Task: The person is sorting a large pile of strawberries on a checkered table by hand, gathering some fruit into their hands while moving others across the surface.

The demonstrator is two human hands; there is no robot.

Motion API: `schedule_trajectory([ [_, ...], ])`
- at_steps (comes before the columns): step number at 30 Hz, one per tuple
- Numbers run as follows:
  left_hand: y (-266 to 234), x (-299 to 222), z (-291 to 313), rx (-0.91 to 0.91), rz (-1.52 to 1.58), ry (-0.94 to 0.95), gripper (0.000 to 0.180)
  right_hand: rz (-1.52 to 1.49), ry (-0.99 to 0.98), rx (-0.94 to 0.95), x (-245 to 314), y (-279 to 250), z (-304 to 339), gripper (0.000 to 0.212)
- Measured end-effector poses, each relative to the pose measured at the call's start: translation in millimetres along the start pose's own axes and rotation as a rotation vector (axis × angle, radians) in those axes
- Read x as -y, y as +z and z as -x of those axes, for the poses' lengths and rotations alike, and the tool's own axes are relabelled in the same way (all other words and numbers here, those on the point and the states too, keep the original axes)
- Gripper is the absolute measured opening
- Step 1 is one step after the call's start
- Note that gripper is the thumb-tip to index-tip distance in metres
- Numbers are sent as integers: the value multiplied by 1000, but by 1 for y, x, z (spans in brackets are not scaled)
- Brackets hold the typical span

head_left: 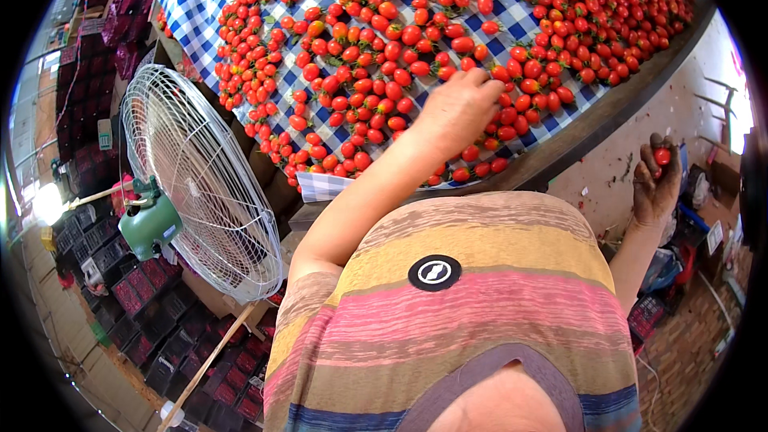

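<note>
Many small red cherry tomatoes [384, 52], some with green stems, lie spread over a blue-and-white checked cloth [196, 0] on a table. My left hand [462, 112] reaches over the near part of them, knuckles up. Its fingers are bent and pressed together at the tomatoes; what is between the fingertips is hidden. Off to the right, beyond the table edge, my right hand [658, 184] is raised palm up. Its darkened fingers are curled around a cherry tomato [662, 157], which shows between them.
A large wire-caged fan [200, 184] with a green motor stands close at the left of the table. The dark table edge [592, 136] runs between me and the tomatoes. Stacks of dark crates [160, 312] fill the floor at left. Assorted items lie on the floor at right.
</note>
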State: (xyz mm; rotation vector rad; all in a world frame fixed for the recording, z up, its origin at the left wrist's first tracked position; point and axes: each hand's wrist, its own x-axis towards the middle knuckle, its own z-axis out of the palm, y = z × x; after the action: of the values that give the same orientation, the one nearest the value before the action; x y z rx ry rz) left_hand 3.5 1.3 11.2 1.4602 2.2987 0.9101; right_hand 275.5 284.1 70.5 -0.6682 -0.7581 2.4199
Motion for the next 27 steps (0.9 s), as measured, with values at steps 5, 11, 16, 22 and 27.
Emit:
schedule_trajectory([
  [5, 30, -30, -15, 117, -133, 213, 41, 1834, -139, -415, -34, -87, 16, 47],
  [11, 10, -7, 45, 264, -295, 309, 52, 1633, -659, -280, -46, 32, -9, 26],
  [16, -61, 21, 112, 349, -519, -19, 61, 1933, -490, 249, -66, 106, -46, 27],
  [22, -100, 63, 192, 145, -737, -631, 74, 2283, -257, 637, -99, 98, -93, 34],
  [27, -53, 22, 155, -154, -232, -149, 25, 2347, -202, 654, -119, 94, -106, 38],
])
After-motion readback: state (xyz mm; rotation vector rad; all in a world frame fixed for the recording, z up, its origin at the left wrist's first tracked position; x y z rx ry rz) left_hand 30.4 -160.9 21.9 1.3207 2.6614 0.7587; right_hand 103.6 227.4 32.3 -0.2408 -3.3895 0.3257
